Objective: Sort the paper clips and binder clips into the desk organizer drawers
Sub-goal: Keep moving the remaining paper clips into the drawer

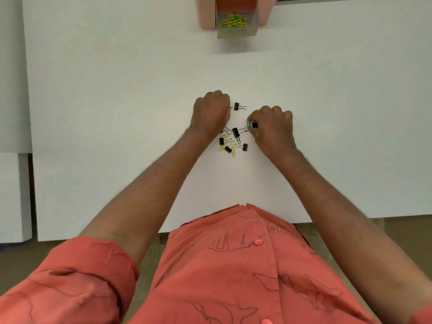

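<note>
A small pile of black binder clips [235, 132] and yellow and green paper clips [223, 147] lies on the white desk between my hands. One binder clip [239, 106] lies apart, just right of my left hand [210, 113], whose fingers are curled down over the desk; what they hold is hidden. My right hand [273, 127] pinches a green paper clip [249, 124] at the pile's right edge, with a black binder clip [254, 124] against its fingers. At the far edge stands a pink desk organizer [205, 15] with a clear drawer [237, 32] pulled out, holding several yellow and green paper clips.
The white desk [117, 101] stretches wide on both sides of the pile. Its near edge runs by my orange shirt [233, 265]. A lower white surface [14, 195] sits at the left.
</note>
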